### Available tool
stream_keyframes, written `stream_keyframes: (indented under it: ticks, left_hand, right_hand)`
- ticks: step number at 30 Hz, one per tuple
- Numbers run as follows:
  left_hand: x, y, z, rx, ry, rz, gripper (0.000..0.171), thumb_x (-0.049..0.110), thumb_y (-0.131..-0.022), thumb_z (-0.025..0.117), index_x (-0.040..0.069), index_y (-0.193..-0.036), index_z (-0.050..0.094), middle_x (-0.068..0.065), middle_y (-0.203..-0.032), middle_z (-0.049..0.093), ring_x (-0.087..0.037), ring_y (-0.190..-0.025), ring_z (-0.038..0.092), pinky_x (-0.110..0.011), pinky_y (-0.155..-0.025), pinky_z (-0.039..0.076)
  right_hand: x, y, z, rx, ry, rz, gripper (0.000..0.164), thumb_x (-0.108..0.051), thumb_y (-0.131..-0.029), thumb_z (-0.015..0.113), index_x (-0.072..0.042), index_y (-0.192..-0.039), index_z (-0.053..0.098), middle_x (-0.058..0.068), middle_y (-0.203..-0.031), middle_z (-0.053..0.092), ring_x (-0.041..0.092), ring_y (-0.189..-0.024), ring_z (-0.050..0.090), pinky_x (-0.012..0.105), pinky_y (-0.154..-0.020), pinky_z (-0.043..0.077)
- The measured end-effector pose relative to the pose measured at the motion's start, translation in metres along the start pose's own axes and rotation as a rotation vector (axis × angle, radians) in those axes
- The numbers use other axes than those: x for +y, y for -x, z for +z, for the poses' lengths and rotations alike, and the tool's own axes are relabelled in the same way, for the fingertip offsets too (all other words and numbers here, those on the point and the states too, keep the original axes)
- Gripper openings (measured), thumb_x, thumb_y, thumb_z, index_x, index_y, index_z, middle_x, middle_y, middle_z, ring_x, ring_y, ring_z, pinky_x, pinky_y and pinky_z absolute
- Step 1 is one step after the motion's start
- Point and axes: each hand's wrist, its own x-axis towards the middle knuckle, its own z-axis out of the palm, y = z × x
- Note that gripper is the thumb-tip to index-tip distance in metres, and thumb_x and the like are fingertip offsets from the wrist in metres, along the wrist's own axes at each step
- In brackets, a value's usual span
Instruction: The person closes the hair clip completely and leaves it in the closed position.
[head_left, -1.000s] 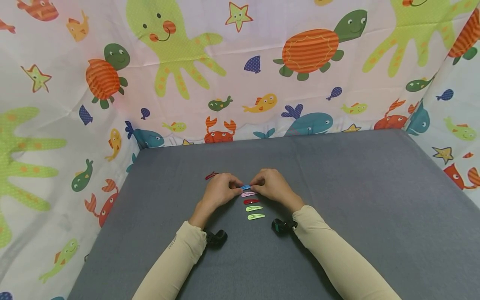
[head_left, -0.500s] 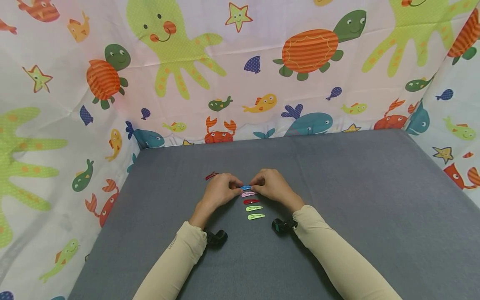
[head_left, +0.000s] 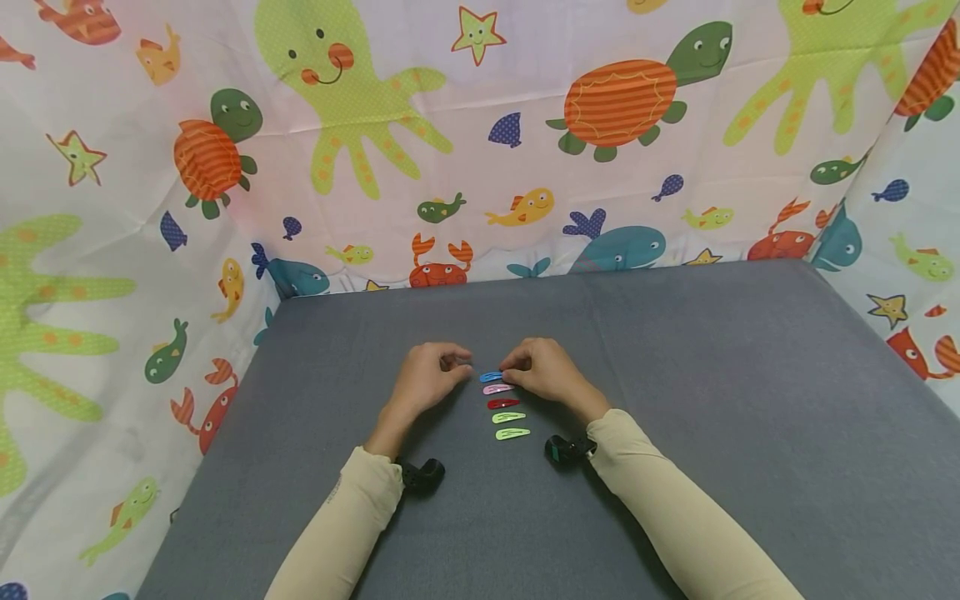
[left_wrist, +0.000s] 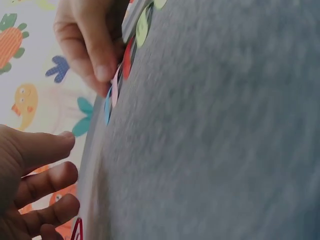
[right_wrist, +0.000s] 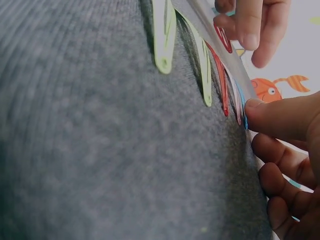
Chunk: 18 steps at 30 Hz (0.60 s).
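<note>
Five-part wording aside, several snap hair clips form a column on the grey table. The blue hair clip (head_left: 490,377) is farthest back, with the pink clip (head_left: 497,389), red clip (head_left: 502,403) and two lime-green clips (head_left: 512,433) in front. My right hand (head_left: 549,372) pinches the blue clip's right end, the thumb against it in the right wrist view. My left hand (head_left: 427,379) hovers just left of the column, fingers loosely bent and holding nothing. Another red clip (left_wrist: 77,230), near the left fingers in the left wrist view, is hidden behind that hand in the head view.
The grey cloth-covered table (head_left: 720,433) spreads around the clips. A curtain (head_left: 480,125) printed with sea animals rises at its back and sides. Black wrist cameras (head_left: 423,477) hang beneath both cuffs.
My left hand has let go of the blue clip's left end and moved left, now covering the separate red clip. The right hand has stayed at the blue clip.
</note>
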Motion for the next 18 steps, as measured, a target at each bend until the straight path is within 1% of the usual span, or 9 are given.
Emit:
stream_keyframes:
  ticks: [5,10,15,18]
  left_hand:
    - [-0.006,0.0,-0.009,0.053,0.008,-0.04,0.018,0.021,-0.086,0.073,0.015,-0.102,0.076,0.001,-0.069,0.063,-0.013,-0.061,0.052,-0.028,-0.055,0.039]
    - [-0.012,0.0,-0.016,0.077,-0.002,-0.051,0.019,0.02,-0.085,0.073,0.014,-0.103,0.075,0.0,-0.069,0.061,-0.013,-0.062,0.051,-0.028,-0.057,0.039]
    - [-0.021,0.0,-0.022,0.132,-0.022,-0.055,0.02,0.019,-0.084,0.074,0.014,-0.104,0.075,0.001,-0.07,0.061,-0.013,-0.064,0.051,-0.028,-0.059,0.04]
    - [-0.027,0.0,-0.025,0.157,-0.033,-0.083,0.021,0.019,-0.083,0.075,0.014,-0.103,0.075,0.001,-0.071,0.062,-0.012,-0.064,0.051,-0.027,-0.059,0.039]
  right_hand:
    - [0.0,-0.001,0.0,-0.005,-0.015,0.008,0.01,-0.017,-0.082,0.076,-0.013,-0.091,0.078,0.0,-0.086,0.07,0.008,-0.071,0.055,0.025,-0.063,0.041]
    - [-0.001,-0.001,-0.001,-0.005,-0.017,0.015,0.01,-0.017,-0.083,0.075,-0.014,-0.092,0.078,0.0,-0.088,0.072,0.008,-0.073,0.057,0.025,-0.065,0.043]
    - [-0.002,-0.003,-0.002,0.004,-0.008,0.019,0.011,-0.017,-0.084,0.074,-0.014,-0.093,0.078,-0.001,-0.088,0.073,0.009,-0.074,0.057,0.025,-0.066,0.043]
    - [-0.003,-0.003,-0.002,0.013,0.006,0.017,0.012,-0.018,-0.084,0.073,-0.013,-0.094,0.077,-0.001,-0.087,0.073,0.01,-0.073,0.057,0.025,-0.065,0.043]
